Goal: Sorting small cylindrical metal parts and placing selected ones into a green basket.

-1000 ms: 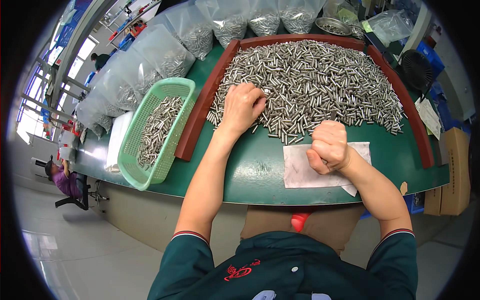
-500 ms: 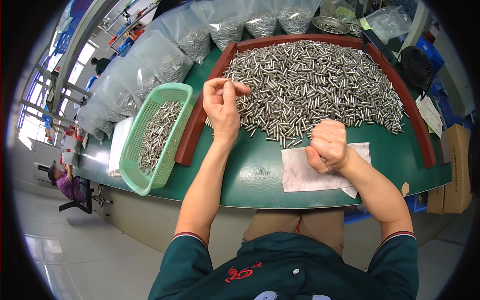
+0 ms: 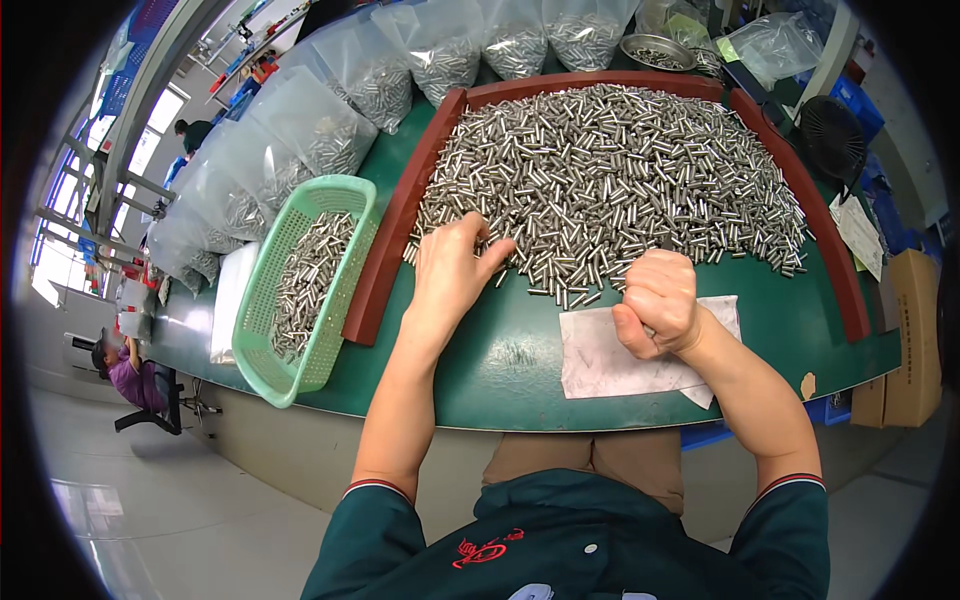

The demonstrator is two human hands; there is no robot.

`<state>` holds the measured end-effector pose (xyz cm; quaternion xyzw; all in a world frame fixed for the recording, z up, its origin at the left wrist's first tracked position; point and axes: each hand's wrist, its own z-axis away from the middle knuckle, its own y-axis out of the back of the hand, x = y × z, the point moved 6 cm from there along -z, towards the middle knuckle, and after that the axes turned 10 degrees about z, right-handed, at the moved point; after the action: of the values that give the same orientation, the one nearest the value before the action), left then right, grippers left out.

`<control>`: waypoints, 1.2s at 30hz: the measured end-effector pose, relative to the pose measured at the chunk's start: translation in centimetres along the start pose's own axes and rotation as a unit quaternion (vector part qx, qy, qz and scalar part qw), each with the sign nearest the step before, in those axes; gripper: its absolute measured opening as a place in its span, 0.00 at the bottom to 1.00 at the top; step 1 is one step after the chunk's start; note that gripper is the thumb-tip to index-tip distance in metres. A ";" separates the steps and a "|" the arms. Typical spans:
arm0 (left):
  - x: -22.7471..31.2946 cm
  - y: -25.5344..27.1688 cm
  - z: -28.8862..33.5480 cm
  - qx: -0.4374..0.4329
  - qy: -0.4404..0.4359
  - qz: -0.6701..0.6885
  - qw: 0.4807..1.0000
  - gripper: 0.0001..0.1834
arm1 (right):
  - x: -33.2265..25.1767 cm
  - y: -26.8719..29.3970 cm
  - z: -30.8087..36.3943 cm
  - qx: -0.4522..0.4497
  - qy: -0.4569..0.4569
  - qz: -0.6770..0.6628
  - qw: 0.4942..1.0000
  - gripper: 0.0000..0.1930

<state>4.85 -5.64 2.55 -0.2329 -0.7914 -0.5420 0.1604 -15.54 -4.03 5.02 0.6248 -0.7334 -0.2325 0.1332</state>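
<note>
A wide heap of small shiny metal pins [image 3: 620,170] covers the green table in front of me. My left hand [image 3: 455,268] is at the heap's near left edge, palm down, its thumb apart from the bent fingers. I see nothing between them. My right hand [image 3: 657,303] is closed in a fist above a stained white cloth [image 3: 620,365]. A small dark tip shows at the top of that fist, but what the fingers enclose is hidden. To the left stands a green plastic basket [image 3: 262,300] partly filled with metal pins.
Dark red rails [image 3: 385,260] border the heap at left, back and right. Clear bags of pins [image 3: 440,60] line the back and left. A metal bowl [image 3: 658,52] stands behind; a black fan [image 3: 832,135] and cardboard box [image 3: 912,330] are right. Another person [image 3: 135,380] sits far left.
My left hand has come down from a raised, upturned pose to the heap's edge, and its thumb and fingers have parted. The right fist stays almost in place.
</note>
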 end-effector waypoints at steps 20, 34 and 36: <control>-0.8 0.0 -3.3 0.010 0.163 0.458 0.874 0.07 | -2.8 0.4 -0.2 -0.002 0.069 -0.040 0.997 0.18; 6.0 -10.4 -25.6 -0.100 0.109 0.446 0.883 0.07 | -2.7 0.0 0.7 0.018 0.039 -0.099 0.994 0.16; 6.3 -13.1 -28.7 -0.103 0.128 0.452 0.877 0.06 | -2.6 -0.4 1.1 0.017 0.029 -0.107 0.994 0.15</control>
<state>-7.50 -35.11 5.87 -0.5091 -0.5126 -0.5140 0.4625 -15.23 -1.30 4.07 0.7085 -0.6619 -0.2146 0.1181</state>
